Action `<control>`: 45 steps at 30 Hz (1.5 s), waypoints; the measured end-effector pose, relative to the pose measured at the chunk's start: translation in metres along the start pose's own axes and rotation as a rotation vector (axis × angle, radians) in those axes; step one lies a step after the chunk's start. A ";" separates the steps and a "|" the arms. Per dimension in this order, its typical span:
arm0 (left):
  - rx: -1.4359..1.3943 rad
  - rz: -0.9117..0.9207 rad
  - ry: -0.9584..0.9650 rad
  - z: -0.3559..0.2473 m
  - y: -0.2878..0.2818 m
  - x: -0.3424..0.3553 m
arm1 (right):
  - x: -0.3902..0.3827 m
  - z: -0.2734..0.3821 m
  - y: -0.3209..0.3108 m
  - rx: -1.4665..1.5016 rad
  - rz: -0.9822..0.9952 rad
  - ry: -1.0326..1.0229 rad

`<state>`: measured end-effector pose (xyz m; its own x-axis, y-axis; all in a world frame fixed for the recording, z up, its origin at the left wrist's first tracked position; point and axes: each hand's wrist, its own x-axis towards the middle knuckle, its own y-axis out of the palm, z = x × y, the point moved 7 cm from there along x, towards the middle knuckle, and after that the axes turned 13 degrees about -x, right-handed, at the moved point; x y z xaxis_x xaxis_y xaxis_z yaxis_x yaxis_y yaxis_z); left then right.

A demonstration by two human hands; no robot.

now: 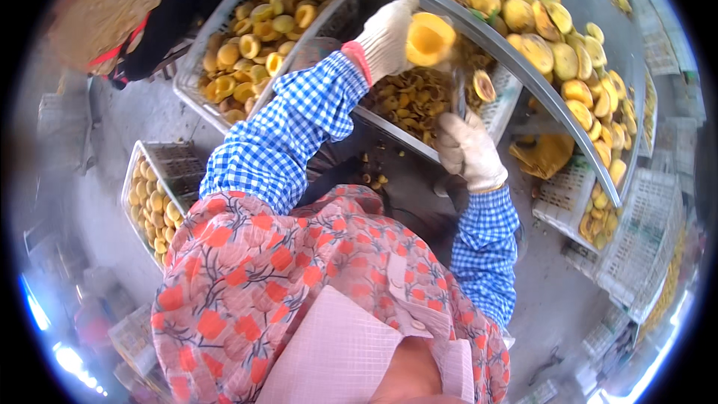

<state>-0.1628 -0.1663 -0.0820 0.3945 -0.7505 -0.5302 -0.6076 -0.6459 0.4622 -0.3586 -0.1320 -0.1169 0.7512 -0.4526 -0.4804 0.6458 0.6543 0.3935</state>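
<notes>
Floral apron cloth (247,284) in red and pink fills the bottom of the view, closest to the lens, with blue checked sleeves (288,127) running up from it. Both hands wear white knit gloves. Left hand (385,34) is raised, its fingers clasped round a halved yellow peach (428,39): the cut face is turned outward, bright yellow-orange, with a hollowed pit cavity in the middle and a paler rim of skin. It is held above the grey metal edge (479,34) of the curved trough. Right hand (470,151) is lower, fingers clenched on the handle of a slim metal pitting tool (458,93) that points up toward the fruit, its tip just below the peach.

Under the hands sits a white plastic crate (499,101) of scraps and pits. A second crate (258,19) of peach halves stands to the left, a third (153,202) lies on the floor, and whole and halved peaches (557,56) crowd the trough along its far edge.
</notes>
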 end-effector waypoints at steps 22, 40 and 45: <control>1.894 0.509 0.838 0.053 0.243 0.010 | -0.065 0.055 -0.071 0.269 -0.399 -0.428; 0.888 0.851 1.098 -0.007 0.129 -0.030 | -0.019 0.069 -0.024 -0.119 -0.410 -0.420; 0.048 0.684 0.203 0.025 0.109 0.000 | -0.006 0.066 -0.011 -0.015 -0.387 -0.410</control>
<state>-0.2460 -0.2335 -0.0491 0.0315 -0.9994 0.0124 -0.7923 -0.0174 0.6099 -0.3610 -0.1761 -0.0669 0.4532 -0.8578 -0.2424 0.8852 0.4009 0.2362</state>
